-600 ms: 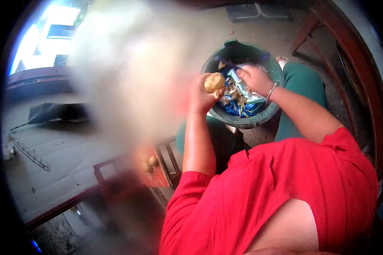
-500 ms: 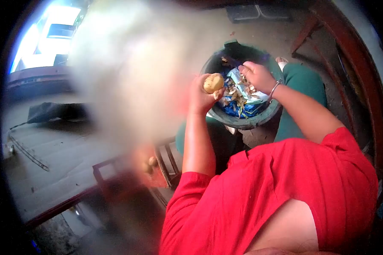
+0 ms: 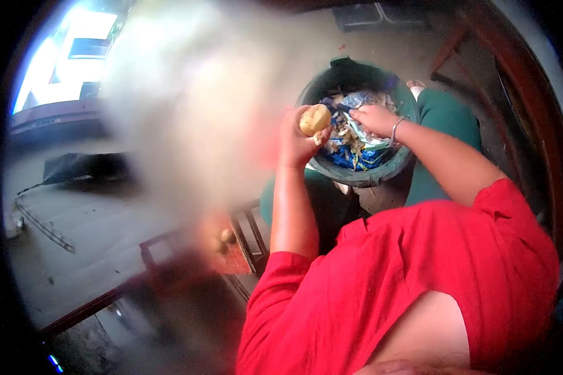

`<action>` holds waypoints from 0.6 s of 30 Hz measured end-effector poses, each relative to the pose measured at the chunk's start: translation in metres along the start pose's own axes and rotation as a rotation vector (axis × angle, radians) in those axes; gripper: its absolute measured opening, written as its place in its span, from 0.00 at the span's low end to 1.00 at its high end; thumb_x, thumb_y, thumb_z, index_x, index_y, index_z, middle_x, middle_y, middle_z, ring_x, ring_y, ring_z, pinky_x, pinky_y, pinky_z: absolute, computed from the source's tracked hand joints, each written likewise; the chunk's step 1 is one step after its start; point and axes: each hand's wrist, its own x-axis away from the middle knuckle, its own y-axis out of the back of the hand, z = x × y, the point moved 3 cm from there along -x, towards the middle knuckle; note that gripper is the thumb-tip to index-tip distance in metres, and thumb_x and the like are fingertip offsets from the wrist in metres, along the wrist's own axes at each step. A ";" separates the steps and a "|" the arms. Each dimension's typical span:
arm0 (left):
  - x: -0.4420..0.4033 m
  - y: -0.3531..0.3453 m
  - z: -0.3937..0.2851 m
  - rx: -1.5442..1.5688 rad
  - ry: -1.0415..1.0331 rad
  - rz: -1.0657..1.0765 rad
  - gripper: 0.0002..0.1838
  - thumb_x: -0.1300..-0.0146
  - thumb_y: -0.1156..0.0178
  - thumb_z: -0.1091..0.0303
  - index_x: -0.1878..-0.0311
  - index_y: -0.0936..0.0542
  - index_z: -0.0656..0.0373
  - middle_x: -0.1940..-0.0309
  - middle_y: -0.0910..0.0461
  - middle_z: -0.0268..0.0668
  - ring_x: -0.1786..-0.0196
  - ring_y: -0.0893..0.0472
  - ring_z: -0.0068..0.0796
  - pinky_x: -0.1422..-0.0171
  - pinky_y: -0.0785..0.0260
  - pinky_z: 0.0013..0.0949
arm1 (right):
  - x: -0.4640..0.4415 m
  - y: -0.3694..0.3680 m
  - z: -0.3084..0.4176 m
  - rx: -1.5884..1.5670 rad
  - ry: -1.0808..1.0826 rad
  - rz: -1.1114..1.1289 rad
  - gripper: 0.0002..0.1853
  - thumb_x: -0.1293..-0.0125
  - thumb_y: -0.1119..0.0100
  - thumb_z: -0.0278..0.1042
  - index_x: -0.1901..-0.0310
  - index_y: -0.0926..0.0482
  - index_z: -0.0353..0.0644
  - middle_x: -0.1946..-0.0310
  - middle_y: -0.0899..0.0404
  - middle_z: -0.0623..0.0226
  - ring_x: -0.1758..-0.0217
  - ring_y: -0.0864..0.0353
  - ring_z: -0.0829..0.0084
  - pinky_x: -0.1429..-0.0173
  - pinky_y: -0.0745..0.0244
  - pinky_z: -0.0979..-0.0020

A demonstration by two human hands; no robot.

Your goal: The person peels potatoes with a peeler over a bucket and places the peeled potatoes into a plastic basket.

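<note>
One potato (image 3: 315, 120), pale yellow, at the near left rim of the bin, gripped in the curled fingers of the left hand (image 3: 297, 139). One right hand (image 3: 376, 120), braceleted, over the bin's contents, fingers drawn in; whether they pinch anything, cannot tell. One dark green bin (image 3: 364, 180), holding scraps and crumpled wrappers (image 3: 355, 160), between the knees.

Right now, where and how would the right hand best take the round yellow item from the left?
Probably grip the round yellow item by its bare right side, coming from over the bucket. The left hand cups its left and lower part, leaving the rounded right face exposed toward the right hand. That bulging curve suggests a wide, wrapping hold over a pinch.
</note>
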 end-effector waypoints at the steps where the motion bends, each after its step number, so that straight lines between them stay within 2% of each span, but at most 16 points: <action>1: -0.002 -0.001 0.001 0.056 0.004 -0.009 0.31 0.59 0.21 0.59 0.53 0.22 0.65 0.60 0.19 0.40 0.56 0.20 0.31 0.49 0.27 0.32 | 0.007 0.000 0.005 0.012 -0.040 0.054 0.28 0.30 0.57 0.57 0.68 0.23 0.36 0.74 0.20 0.55 0.68 0.19 0.61 0.59 0.27 0.64; 3: -0.004 -0.003 0.005 0.117 0.006 -0.029 0.31 0.58 0.21 0.61 0.52 0.22 0.65 0.59 0.19 0.39 0.55 0.20 0.30 0.49 0.27 0.31 | 0.013 0.001 0.010 0.068 0.177 -0.098 0.27 0.30 0.56 0.56 0.67 0.23 0.36 0.74 0.21 0.52 0.66 0.19 0.56 0.58 0.27 0.62; 4: -0.003 -0.005 0.010 0.122 0.012 -0.024 0.30 0.57 0.22 0.64 0.51 0.23 0.64 0.58 0.20 0.38 0.54 0.20 0.28 0.49 0.27 0.31 | 0.012 -0.002 0.007 0.020 0.198 -0.137 0.25 0.29 0.55 0.53 0.67 0.23 0.36 0.74 0.22 0.50 0.66 0.21 0.54 0.59 0.29 0.60; 6: 0.000 -0.005 0.013 0.123 0.028 -0.019 0.30 0.56 0.23 0.67 0.50 0.24 0.64 0.58 0.20 0.37 0.53 0.21 0.27 0.48 0.27 0.30 | 0.014 -0.003 0.008 -0.019 0.258 -0.164 0.24 0.29 0.54 0.52 0.66 0.23 0.35 0.74 0.22 0.50 0.67 0.21 0.55 0.59 0.29 0.60; 8: 0.000 -0.005 0.009 0.291 0.159 0.029 0.32 0.57 0.24 0.75 0.46 0.27 0.63 0.54 0.21 0.37 0.52 0.21 0.27 0.46 0.26 0.29 | 0.021 -0.002 0.016 -0.131 0.348 -0.205 0.19 0.30 0.49 0.47 0.64 0.24 0.35 0.73 0.23 0.49 0.69 0.23 0.57 0.61 0.30 0.61; 9: -0.002 -0.005 0.013 0.294 0.160 0.029 0.32 0.57 0.24 0.75 0.46 0.27 0.63 0.54 0.21 0.37 0.52 0.21 0.27 0.46 0.26 0.29 | 0.023 -0.003 0.018 -0.128 0.345 -0.205 0.19 0.30 0.49 0.47 0.64 0.24 0.35 0.73 0.23 0.49 0.69 0.23 0.57 0.61 0.30 0.61; 11: -0.004 -0.010 0.030 0.243 0.130 0.053 0.35 0.57 0.26 0.81 0.43 0.29 0.62 0.52 0.22 0.37 0.50 0.21 0.28 0.45 0.26 0.29 | 0.024 -0.003 0.025 -0.096 0.540 -0.289 0.18 0.30 0.47 0.46 0.65 0.25 0.35 0.74 0.24 0.50 0.70 0.24 0.57 0.61 0.30 0.62; 13: -0.004 -0.011 0.029 0.253 0.145 0.044 0.36 0.58 0.29 0.85 0.42 0.30 0.61 0.51 0.23 0.36 0.49 0.21 0.27 0.44 0.26 0.30 | 0.029 -0.002 0.030 -0.089 0.568 -0.292 0.18 0.31 0.46 0.45 0.65 0.25 0.35 0.74 0.24 0.51 0.70 0.24 0.57 0.62 0.30 0.62; 15: -0.004 -0.011 0.026 0.310 0.163 0.045 0.35 0.56 0.30 0.85 0.41 0.30 0.61 0.52 0.22 0.37 0.50 0.21 0.28 0.45 0.25 0.30 | 0.027 -0.006 0.026 -0.036 0.541 -0.176 0.15 0.31 0.46 0.43 0.60 0.26 0.36 0.72 0.26 0.54 0.68 0.26 0.68 0.59 0.31 0.66; 18: -0.004 -0.011 0.017 0.353 0.158 0.029 0.35 0.54 0.30 0.83 0.40 0.30 0.62 0.53 0.21 0.39 0.51 0.20 0.29 0.46 0.25 0.30 | 0.030 -0.010 0.028 0.020 0.552 -0.154 0.14 0.31 0.46 0.42 0.59 0.26 0.37 0.71 0.24 0.51 0.66 0.22 0.61 0.60 0.30 0.64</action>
